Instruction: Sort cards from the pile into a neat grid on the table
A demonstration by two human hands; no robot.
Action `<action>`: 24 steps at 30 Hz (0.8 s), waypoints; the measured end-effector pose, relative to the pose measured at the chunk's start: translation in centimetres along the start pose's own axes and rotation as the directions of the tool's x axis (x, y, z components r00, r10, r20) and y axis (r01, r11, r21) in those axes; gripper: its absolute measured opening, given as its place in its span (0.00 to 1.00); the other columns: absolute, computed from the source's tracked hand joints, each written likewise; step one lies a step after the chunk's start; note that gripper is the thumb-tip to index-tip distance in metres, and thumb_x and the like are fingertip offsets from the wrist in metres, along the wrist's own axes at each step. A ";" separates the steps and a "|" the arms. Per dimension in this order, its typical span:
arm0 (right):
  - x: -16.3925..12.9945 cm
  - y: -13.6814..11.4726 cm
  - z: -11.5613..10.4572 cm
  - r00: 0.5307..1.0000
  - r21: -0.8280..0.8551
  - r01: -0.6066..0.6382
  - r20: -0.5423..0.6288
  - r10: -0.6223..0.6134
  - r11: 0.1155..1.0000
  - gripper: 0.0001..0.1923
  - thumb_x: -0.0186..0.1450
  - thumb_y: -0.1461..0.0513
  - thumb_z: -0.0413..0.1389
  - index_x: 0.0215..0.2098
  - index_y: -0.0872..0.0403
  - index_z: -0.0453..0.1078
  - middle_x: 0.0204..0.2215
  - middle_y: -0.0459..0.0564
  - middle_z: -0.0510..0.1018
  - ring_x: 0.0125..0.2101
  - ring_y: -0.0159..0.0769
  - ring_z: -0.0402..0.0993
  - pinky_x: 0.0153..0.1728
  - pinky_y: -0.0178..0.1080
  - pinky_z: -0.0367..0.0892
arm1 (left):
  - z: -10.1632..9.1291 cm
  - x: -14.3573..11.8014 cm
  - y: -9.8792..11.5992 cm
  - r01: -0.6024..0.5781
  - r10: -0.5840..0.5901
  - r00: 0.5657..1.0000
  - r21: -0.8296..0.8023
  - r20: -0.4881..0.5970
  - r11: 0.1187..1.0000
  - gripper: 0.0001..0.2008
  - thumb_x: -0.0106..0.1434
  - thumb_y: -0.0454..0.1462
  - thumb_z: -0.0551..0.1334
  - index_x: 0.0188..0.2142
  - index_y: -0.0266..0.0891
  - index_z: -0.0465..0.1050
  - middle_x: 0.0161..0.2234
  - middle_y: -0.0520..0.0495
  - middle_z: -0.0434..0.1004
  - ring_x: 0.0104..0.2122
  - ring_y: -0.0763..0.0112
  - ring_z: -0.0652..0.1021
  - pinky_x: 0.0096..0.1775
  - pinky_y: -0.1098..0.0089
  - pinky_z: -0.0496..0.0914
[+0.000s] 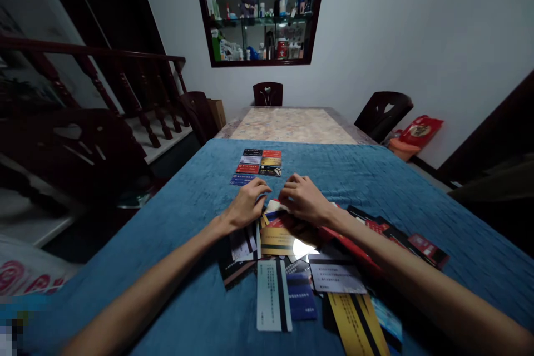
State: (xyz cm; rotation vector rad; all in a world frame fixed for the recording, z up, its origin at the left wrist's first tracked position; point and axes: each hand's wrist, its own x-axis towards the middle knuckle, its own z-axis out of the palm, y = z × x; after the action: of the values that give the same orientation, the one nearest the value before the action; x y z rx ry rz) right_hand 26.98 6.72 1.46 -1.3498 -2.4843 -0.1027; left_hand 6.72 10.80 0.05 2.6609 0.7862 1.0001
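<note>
The loose heap of cards [292,245] lies on the blue cloth [175,300] right in front of me, overlapping every way, some face down with dark magnetic stripes showing. My left hand [246,206] rests on the far edge of the heap, fingers curled and held close together, tips bent down onto the cards; I cannot tell whether they pinch one. My right hand [304,200] sits just beside it at three o'clock, knuckles up, fingers folded down and together onto the same spot; what they grip is hidden under them. The two hands nearly touch.

At twelve o'clock from my hands, a little apart, the sorted cards [258,166] lie flat in two neat columns. Beyond them the cloth ends and a bare marble tabletop [292,125] shows. Dark chairs [267,93] stand at the far end and at two o'clock. A wall niche [258,11] holds bottles at twelve o'clock, a stair railing [125,83] stands at ten.
</note>
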 end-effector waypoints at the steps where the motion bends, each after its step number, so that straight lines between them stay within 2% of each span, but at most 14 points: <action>1: -0.7 -0.3 -0.1 1.000 0.005 -0.001 0.000 0.001 1.000 0.08 0.67 0.64 0.52 0.34 0.54 0.74 0.34 0.53 0.79 0.44 0.42 0.63 0.40 0.42 0.52 | 0.1 -0.2 0.5 -0.004 0.004 1.000 -0.013 0.003 1.000 0.11 0.62 0.26 0.56 0.39 0.36 0.75 0.40 0.44 0.75 0.41 0.68 0.76 0.46 0.67 0.72; 6: -3.6 -1.7 -0.9 0.999 0.057 0.011 0.041 -0.013 0.998 0.07 0.67 0.62 0.54 0.37 0.53 0.74 0.37 0.54 0.79 0.46 0.44 0.63 0.43 0.45 0.55 | 0.4 -1.4 2.4 -0.018 0.022 0.998 -0.070 0.057 0.997 0.10 0.63 0.27 0.57 0.40 0.36 0.75 0.40 0.43 0.75 0.40 0.67 0.76 0.44 0.65 0.73; 10: -4.9 -2.6 -1.3 0.997 0.104 0.035 0.058 -0.042 0.994 0.09 0.68 0.58 0.53 0.39 0.53 0.73 0.39 0.55 0.78 0.45 0.44 0.64 0.43 0.45 0.57 | 0.2 -2.7 3.3 -0.032 0.044 0.991 -0.093 0.129 0.995 0.09 0.64 0.28 0.57 0.38 0.37 0.75 0.40 0.43 0.76 0.40 0.67 0.76 0.43 0.66 0.72; 19: -5.6 -3.1 -2.1 0.973 0.106 0.095 0.200 -0.115 0.990 0.18 0.62 0.48 0.58 0.40 0.53 0.74 0.44 0.56 0.75 0.45 0.47 0.63 0.44 0.47 0.58 | -0.8 -4.3 4.7 -0.121 0.141 0.960 -0.093 0.243 0.988 0.06 0.63 0.31 0.58 0.33 0.37 0.74 0.36 0.45 0.76 0.37 0.68 0.74 0.40 0.67 0.69; 24: -5.5 -3.3 -2.2 0.958 0.093 0.091 0.264 -0.113 0.992 0.19 0.59 0.49 0.61 0.42 0.53 0.73 0.43 0.55 0.75 0.45 0.47 0.63 0.44 0.47 0.58 | -1.0 -4.6 4.7 -0.178 0.175 0.931 -0.019 0.320 0.984 0.03 0.59 0.33 0.61 0.34 0.37 0.72 0.39 0.43 0.75 0.38 0.65 0.73 0.43 0.63 0.67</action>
State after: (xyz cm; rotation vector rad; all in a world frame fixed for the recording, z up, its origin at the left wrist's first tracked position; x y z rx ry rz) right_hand 27.55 0.01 2.13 -1.2764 -2.7492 0.1671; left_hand 5.11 4.33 -0.12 2.8386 0.4908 0.5698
